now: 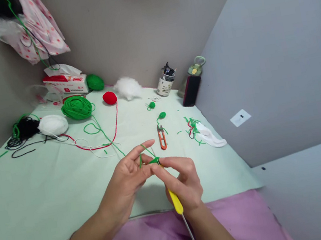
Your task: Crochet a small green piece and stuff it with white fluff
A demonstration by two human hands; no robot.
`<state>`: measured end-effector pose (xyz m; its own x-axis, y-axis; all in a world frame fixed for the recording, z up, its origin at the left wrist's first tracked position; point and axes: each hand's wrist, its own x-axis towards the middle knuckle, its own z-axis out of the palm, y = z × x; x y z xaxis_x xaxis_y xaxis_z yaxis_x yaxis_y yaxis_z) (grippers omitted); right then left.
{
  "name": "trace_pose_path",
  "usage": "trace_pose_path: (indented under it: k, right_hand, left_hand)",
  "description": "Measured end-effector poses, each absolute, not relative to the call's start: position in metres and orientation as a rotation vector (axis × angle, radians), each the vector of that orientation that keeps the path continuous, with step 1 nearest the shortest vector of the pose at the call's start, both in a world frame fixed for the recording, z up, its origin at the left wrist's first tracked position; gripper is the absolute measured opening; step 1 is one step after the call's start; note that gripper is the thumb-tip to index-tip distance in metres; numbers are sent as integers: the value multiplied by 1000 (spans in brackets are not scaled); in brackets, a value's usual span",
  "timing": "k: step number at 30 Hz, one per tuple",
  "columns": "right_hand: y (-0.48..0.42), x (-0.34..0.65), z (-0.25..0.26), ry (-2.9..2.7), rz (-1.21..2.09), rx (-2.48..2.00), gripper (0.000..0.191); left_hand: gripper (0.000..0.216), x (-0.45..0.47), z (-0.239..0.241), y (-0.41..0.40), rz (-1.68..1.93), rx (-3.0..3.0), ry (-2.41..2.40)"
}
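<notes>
My left hand (129,179) pinches a small piece of green crochet work (154,160) between thumb and fingers, with the forefinger stretched out and green yarn (104,134) looped over it. My right hand (184,182) is closed round a crochet hook with a yellow handle (176,203), its tip at the green work. The yarn runs back across the pale green table cover (36,191) to a green yarn ball (77,107).
Orange thread snips (161,137) lie just beyond my hands. Further back are a red ball (110,98), white stuffing (128,87), white yarn (53,124), black yarn (27,127), a tissue box (65,84), a jar (165,82), a phone (191,90) and yarn scraps (194,126).
</notes>
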<state>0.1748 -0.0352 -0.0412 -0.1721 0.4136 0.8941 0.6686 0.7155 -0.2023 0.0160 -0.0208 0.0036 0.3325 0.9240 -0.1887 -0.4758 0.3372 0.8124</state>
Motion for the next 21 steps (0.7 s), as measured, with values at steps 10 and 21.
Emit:
trace_pose_path:
  k: [10,21]
  right_hand:
    - [-38,172,-14,-1382,445,-798,25]
    - [-33,166,-13,-1371,516,-900,20]
  left_hand:
    - [43,3,7,-11,1106,758,774]
    - [34,16,0,-18,1069,868,739]
